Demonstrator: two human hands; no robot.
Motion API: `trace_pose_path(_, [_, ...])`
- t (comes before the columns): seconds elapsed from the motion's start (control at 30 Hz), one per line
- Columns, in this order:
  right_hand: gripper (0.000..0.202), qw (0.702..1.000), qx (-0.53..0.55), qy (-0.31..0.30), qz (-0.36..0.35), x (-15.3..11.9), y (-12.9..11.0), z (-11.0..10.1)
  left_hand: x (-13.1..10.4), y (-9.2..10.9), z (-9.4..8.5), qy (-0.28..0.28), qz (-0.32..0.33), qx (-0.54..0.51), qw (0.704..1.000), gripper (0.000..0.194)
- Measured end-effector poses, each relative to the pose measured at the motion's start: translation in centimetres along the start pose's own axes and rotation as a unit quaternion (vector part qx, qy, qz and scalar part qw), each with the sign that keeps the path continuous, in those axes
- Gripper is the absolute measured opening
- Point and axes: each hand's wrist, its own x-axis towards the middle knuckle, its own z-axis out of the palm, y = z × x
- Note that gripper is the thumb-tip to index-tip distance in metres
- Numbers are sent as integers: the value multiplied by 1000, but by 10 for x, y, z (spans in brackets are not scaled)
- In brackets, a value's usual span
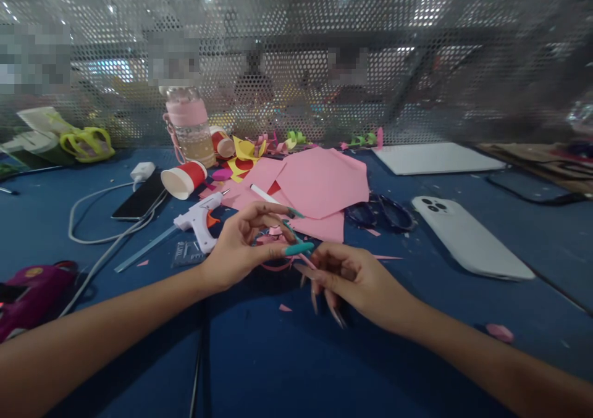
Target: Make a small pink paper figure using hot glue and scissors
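Observation:
Both hands meet over the blue table, with a narrow pink paper strip (304,260) between them. My left hand (245,239), with long teal nails, pinches the strip's upper end between thumb and fingers. At the lower end my right hand (356,276) closes thumb and index finger on it, while its other fingers hang lower and look blurred. A curled pink paper piece (274,238) shows partly behind the left fingers; whether it joins the strip I cannot tell. Beyond the hands lie pink paper sheets (324,180) and a white marker (266,194).
A glue gun (201,217) with a long glue stick lies left of my left hand. Dark-handled scissors (393,213) and a white phone (467,236) are on the right. Further back stand a paper cup (184,179) on its side and a water bottle (189,128).

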Motion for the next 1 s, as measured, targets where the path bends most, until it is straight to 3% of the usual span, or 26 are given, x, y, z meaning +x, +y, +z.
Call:
trace_pose_path(0.37, [31, 1000, 17, 8, 11, 1, 1, 1, 1, -1, 0, 48, -35, -60, 996, 31])
trace_pose_path(0.6, [33, 996, 88, 2, 27, -1, -1, 7, 1, -3, 4, 92, -59, -113, 988, 27])
trace_pose_path(1.0, [32, 995, 100, -4, 26, -2, 0, 7, 2, -2, 2, 73, -64, -115, 989, 21])
